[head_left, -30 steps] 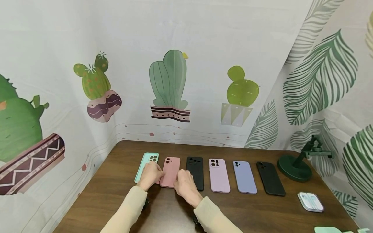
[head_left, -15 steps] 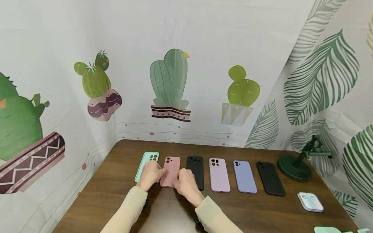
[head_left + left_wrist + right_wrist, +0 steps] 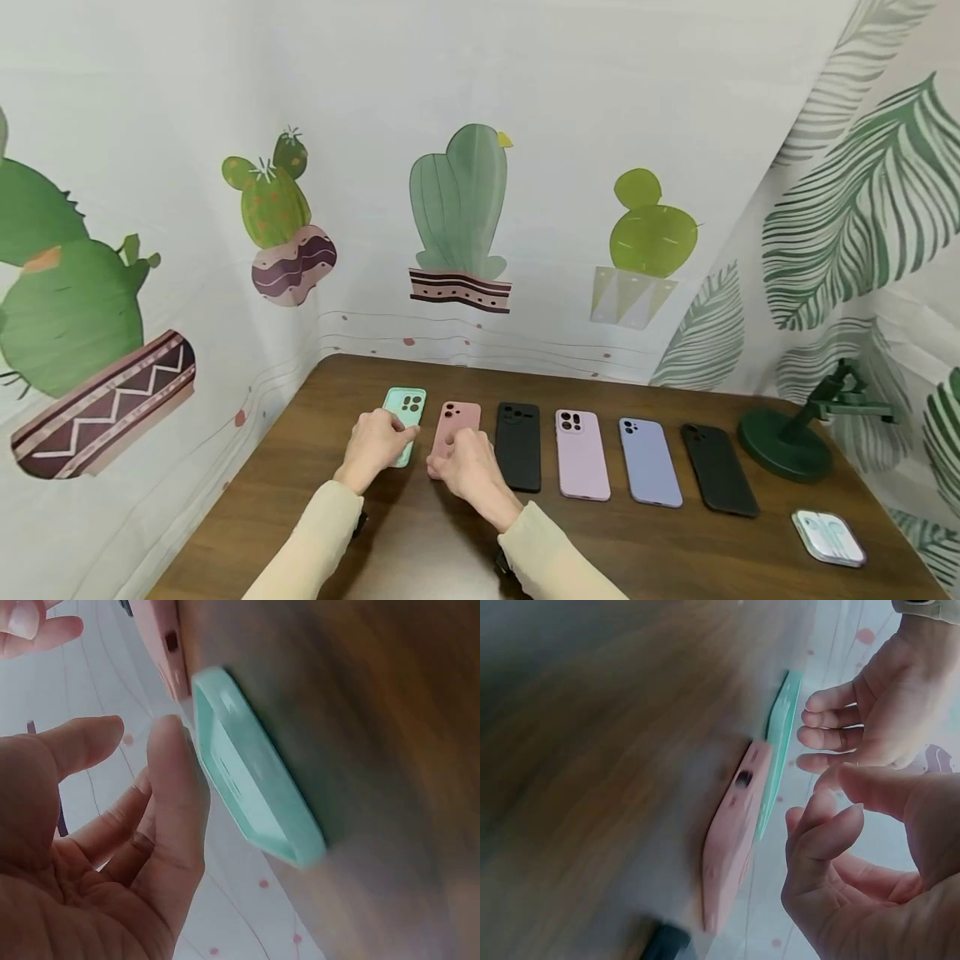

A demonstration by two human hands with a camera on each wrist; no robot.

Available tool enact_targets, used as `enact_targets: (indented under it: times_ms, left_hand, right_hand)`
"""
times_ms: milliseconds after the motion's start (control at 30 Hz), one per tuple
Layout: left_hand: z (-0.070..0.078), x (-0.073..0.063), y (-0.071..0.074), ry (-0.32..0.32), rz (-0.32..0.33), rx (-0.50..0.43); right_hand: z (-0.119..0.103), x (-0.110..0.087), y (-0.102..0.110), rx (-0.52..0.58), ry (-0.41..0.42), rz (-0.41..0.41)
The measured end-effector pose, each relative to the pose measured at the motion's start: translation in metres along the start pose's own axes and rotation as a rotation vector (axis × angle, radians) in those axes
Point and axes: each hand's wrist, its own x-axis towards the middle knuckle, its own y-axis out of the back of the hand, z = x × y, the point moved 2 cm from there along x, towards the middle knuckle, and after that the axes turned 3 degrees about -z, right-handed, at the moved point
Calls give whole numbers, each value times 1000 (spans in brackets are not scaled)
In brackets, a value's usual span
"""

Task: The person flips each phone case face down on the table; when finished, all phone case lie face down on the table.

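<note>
In the head view a mint phone case (image 3: pixel 412 406) lies leftmost in the row, with a pink phone case (image 3: pixel 463 418) beside it. My left hand (image 3: pixel 375 440) is over the mint case. From the left wrist, the thumb and fingers stand apart and grip nothing, close to the case's raised rim (image 3: pixel 259 769). My right hand (image 3: pixel 472 472) is over the lower part of the pink case. Its fingers are loosely curved, and the right wrist view shows them above the pink case (image 3: pixel 733 836), holding nothing. Part of each case is hidden by a hand.
Right of the pink case lie a black phone case (image 3: pixel 517 446), a lilac case (image 3: pixel 582 454), a periwinkle case (image 3: pixel 650 462) and another black case (image 3: pixel 720 469). A green stand (image 3: pixel 787 442) and boxed earphones (image 3: pixel 828 537) are farther right. A printed cloth (image 3: pixel 555 83) hangs behind the wooden table (image 3: pixel 420 550).
The head view has swung slightly left. My left hand has drawn back and left from beside the pink case. My right hand has come from the pink case's right edge to over its lower part.
</note>
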Motion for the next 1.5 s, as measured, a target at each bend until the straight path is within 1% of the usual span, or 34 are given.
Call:
enact_targets:
  times_ms: [100, 233, 300, 367, 467, 533, 633, 700, 800, 867, 933, 1033, 1100, 1167, 1233, 1400, 1500]
  left_hand:
    - [-7, 2, 6, 13, 8, 16]
    - [-17, 5, 15, 42, 11, 14]
    - [-21, 6, 19, 55, 10, 13]
    - [-26, 7, 22, 61, 8, 18]
    - [-32, 8, 24, 68, 6, 25]
    - [-35, 9, 24, 68, 3, 30]
    - [-40, 11, 25, 76, -2, 34]
    - [-42, 12, 25, 78, -6, 35]
    - [-47, 14, 26, 80, -15, 27]
    - [-51, 17, 26, 78, -22, 16]
    - [-72, 32, 13, 63, -20, 10]
    - [-105, 57, -12, 46, -24, 17]
    - [-127, 72, -29, 32, -28, 25]
    - [-129, 74, -33, 26, -35, 30]
    - [-128, 75, -34, 16, -34, 30]
    - [-129, 76, -33, 12, -19, 36]
    - [-130, 75, -32, 5, -29, 37]
  right_hand:
    - [-5, 4, -6, -5, 8, -20]
    - [-12, 11, -13, -9, 39, -32]
    - [-5, 22, -26, -33, 56, -23]
    - [-8, 25, -31, -30, 52, -24]
    - [-12, 29, -38, -12, 25, -48]
    - [-25, 24, -34, 16, -3, -70]
    - [-26, 30, -41, 5, -13, -73]
    - [-17, 40, -52, -33, 7, -42]
    - [-15, 50, -56, -36, -4, -46]
    - [-3, 62, -68, -55, 0, -42]
    - [2, 70, -74, -51, -20, -65]
    - [22, 85, -93, -87, -26, -57]
    - [25, 88, -96, -98, -43, -59]
    - [25, 88, -96, -110, -49, -53]
    - [24, 89, -97, -123, -46, -48]
    - [21, 92, -99, -150, -26, -55]
    - [20, 94, -101, -157, -34, -64]
